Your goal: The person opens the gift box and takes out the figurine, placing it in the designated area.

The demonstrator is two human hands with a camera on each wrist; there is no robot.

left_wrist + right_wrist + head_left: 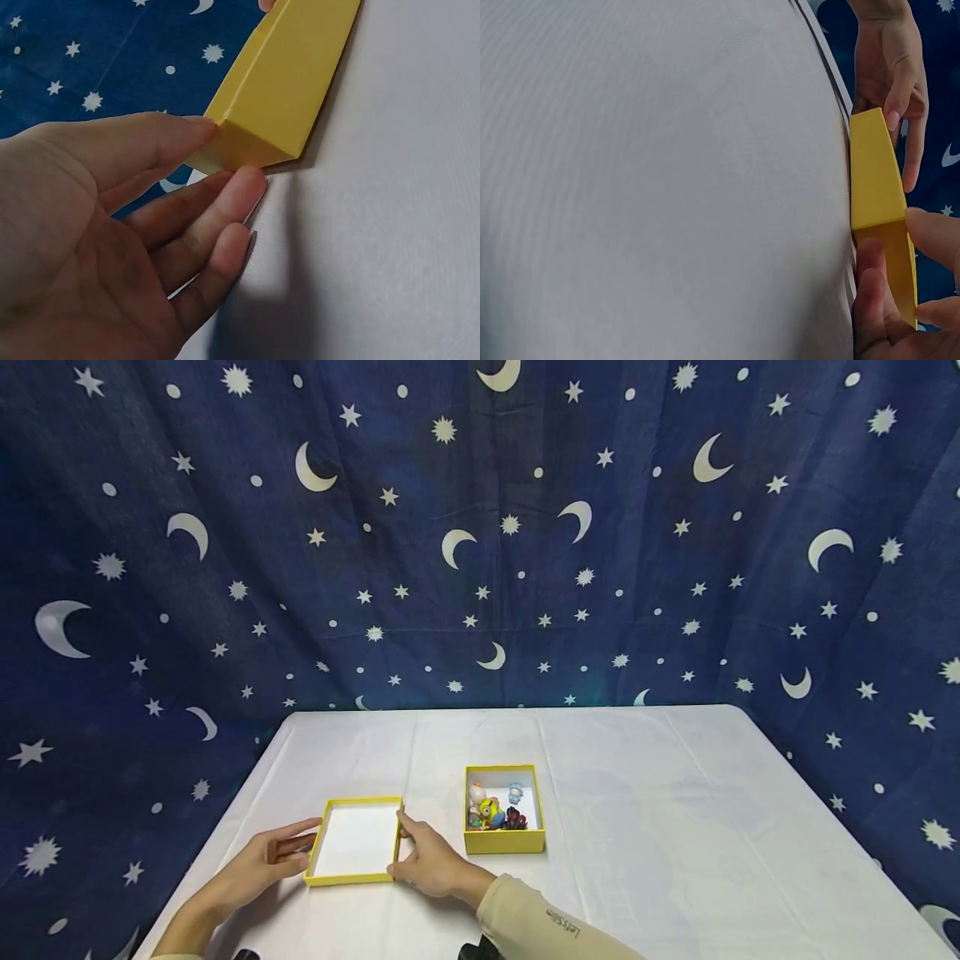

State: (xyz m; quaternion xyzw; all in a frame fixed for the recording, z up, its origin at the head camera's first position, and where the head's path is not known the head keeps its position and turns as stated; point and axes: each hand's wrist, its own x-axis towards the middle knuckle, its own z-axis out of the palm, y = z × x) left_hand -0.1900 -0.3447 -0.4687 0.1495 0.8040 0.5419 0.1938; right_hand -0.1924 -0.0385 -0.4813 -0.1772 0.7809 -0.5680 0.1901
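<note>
A shallow yellow box lid (354,878), white inside and matching the deeper box, lies inner side up at the table's left. My right hand (433,858) grips its right side, thumb by the near corner and other fingers farther along; in the right wrist view two fingertips (930,311) rest along the rim, with other fingers against the outer wall. On the opposite side, my left hand (251,870) touches the lid with loosely extended fingers. In the left wrist view its thumb (180,135) meets a corner of the lid, the other fingers spread low beside the wall.
Right of the lid stands a yellow box (504,842) holding several small toys, among them a yellow-and-blue figure (491,812), a light blue figure (515,792) and a dark red piece (515,818). A white cloth (675,860) covers the table; a starry blue curtain (480,568) hangs behind.
</note>
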